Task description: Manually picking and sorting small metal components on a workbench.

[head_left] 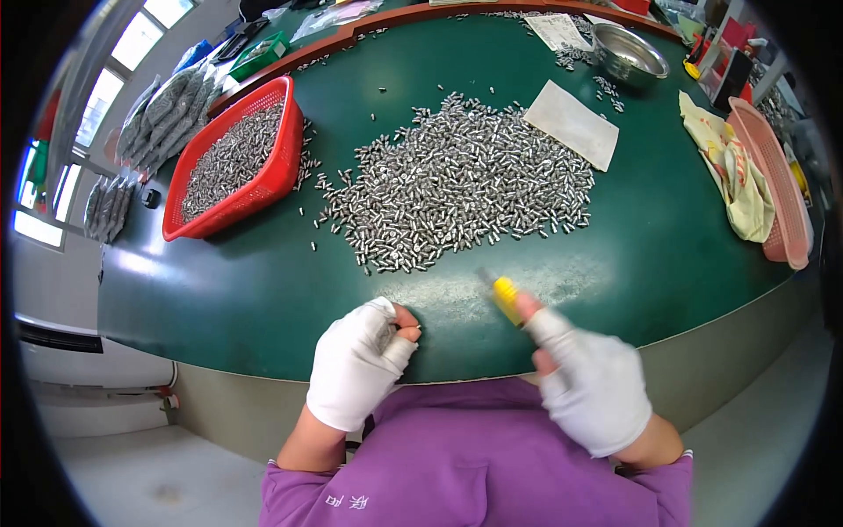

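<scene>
My left hand [360, 360], in a white glove with bare fingertips, is closed in a pinch near the table's front edge. Whatever sits between its thumb and finger is too small to make out. My right hand [597, 378], gloved the same way, grips a yellow-handled tool [507, 297]. The tool's thin grey tip points up and left toward the pile, smeared by motion, so its kind is unclear. Beyond both hands spreads a wide pile of small silvery metal pieces [457, 184], short and pointed, on the green table [263, 307].
A red plastic basket [285, 145] at the left holds more pieces. Filled clear bags [167, 123] stand beyond it. A pale card [575, 123] lies against the pile. At the right are a steel bowl [628, 54], a cream cloth [733, 171] and a pink basket [773, 189].
</scene>
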